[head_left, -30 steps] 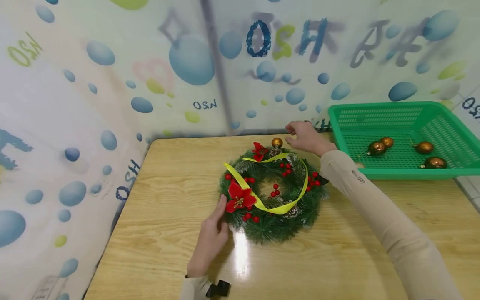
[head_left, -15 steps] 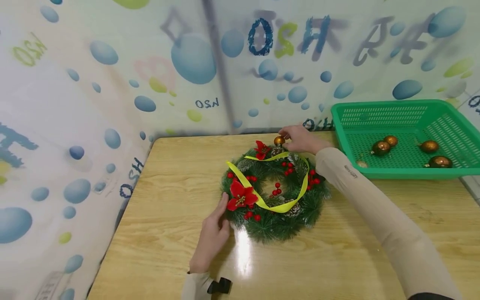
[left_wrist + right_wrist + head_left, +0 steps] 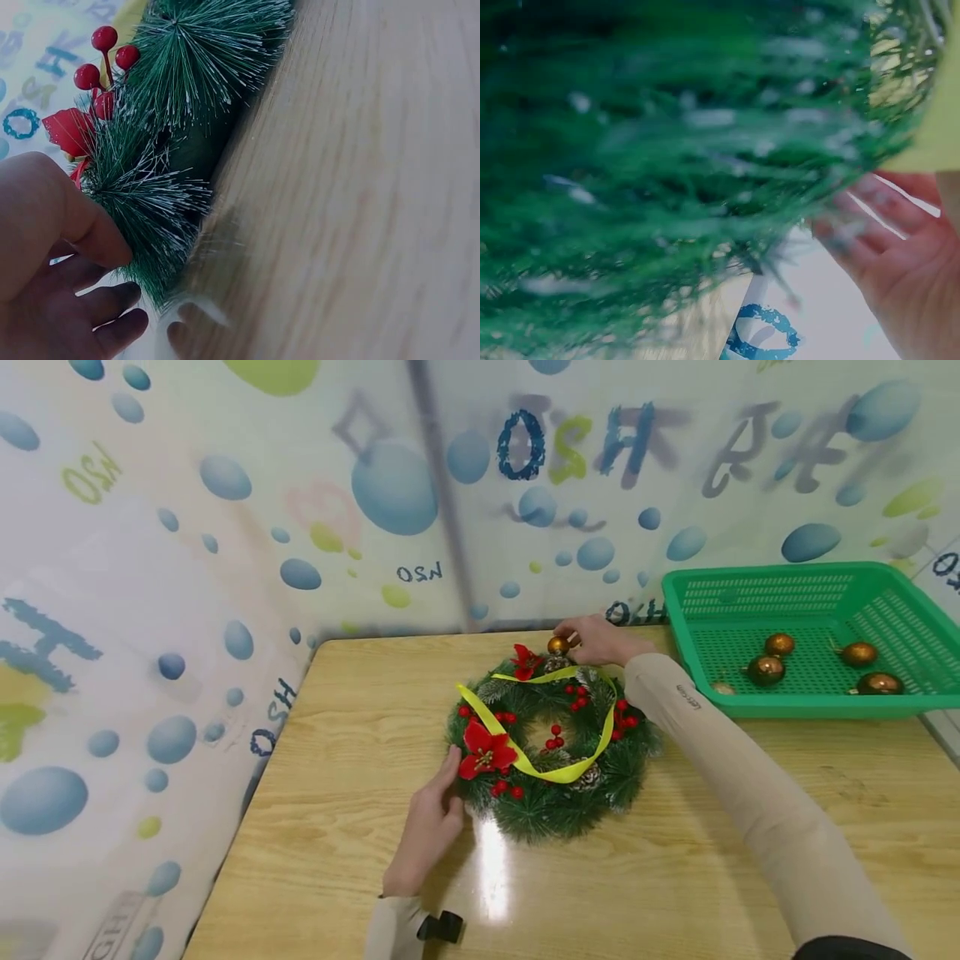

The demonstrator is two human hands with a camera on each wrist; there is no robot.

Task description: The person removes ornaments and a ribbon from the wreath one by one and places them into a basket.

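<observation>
A green wreath [image 3: 555, 810] with red berries, pinecones, red poinsettias [image 3: 487, 750] and a loose yellow ribbon [image 3: 566, 774] lies on the wooden table. At its left edge rests my left hand [image 3: 429, 827], fingers loosely bent against the needles; in the left wrist view its thumb [image 3: 101, 236] touches the green tips. Across the wreath, my right hand [image 3: 597, 640] pinches a small gold Christmas ball [image 3: 558, 646] at the far rim, just above a pinecone [image 3: 557, 663]. Blurred needles fill much of the right wrist view, hiding the ball there.
A green plastic basket [image 3: 810, 703] stands at the back right, with several brown and gold balls [image 3: 767, 670] in it. Behind the table [image 3: 337, 793] rises a wall covering [image 3: 465, 552] printed with blue spots and letters.
My right hand has moved left from beside the gold ball and taken it between its fingers. The left hand stays at the wreath's edge. The head view has shifted slightly.
</observation>
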